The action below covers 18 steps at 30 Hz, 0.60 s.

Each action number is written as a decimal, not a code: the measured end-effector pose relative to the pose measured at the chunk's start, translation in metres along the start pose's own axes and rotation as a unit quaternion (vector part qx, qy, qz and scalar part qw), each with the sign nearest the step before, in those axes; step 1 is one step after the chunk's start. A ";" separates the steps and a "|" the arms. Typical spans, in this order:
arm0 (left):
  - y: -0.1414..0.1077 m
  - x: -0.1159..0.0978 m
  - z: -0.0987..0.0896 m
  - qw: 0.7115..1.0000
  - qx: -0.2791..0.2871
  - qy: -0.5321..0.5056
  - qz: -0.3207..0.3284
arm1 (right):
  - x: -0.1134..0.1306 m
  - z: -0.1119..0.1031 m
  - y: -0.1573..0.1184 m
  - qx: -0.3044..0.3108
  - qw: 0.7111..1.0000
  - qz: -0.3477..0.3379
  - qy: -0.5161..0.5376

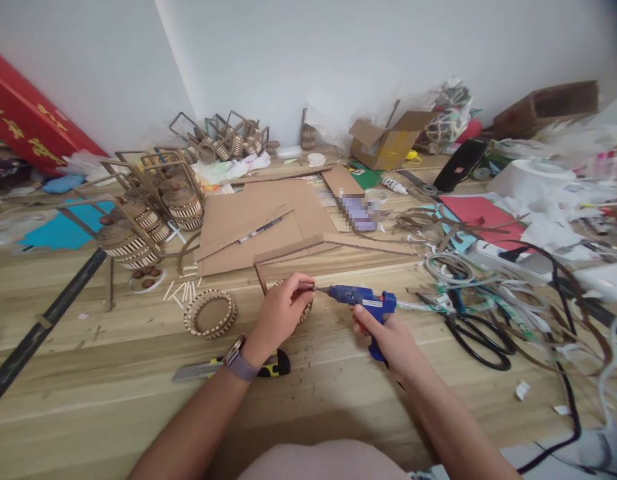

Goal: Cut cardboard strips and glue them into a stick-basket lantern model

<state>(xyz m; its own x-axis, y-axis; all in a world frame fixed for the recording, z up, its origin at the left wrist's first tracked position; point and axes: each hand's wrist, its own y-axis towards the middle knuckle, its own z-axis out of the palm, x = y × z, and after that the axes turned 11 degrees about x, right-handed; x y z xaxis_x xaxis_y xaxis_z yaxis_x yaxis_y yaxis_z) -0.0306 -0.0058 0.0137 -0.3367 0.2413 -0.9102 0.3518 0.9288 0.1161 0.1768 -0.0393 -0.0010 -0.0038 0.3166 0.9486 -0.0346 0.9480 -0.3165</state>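
My right hand (386, 333) is wrapped round the grip of a blue hot glue gun (361, 298), its nozzle pointing left. Right at that nozzle tip, my left hand (284, 308) is closed in a pinch; whatever is between its fingertips is too small to name. Behind the left hand, a round piece (306, 313) is mostly hidden, and a bent cardboard strip (298, 250) rises beside it and runs off to the right. To the left sits a low round cardboard basket (210, 315) edged with pale sticks. A utility knife (198, 371) lies partly under my left wrist.
Cardboard sheets (268, 207) lie beyond my hands, with a craft knife (261, 230) on top. Handled baskets (133, 237) stand at left near loose sticks (186, 291) and a small dish (147, 283). Black-handled scissors (481, 340), cables and paper strips crowd the right.
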 end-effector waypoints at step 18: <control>0.000 0.000 0.000 1.000 0.002 -0.011 -0.005 | -0.005 -0.046 -0.010 0.117 0.977 0.061 0.167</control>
<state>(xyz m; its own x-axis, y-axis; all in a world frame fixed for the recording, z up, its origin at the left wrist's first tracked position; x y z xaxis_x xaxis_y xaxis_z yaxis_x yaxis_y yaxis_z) -0.0304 -0.0058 0.0141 -0.3206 0.2263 -0.9198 0.3515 0.9301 0.1064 0.2233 -0.0489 -0.0025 0.3022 0.4576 0.8362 -0.2813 0.8810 -0.3804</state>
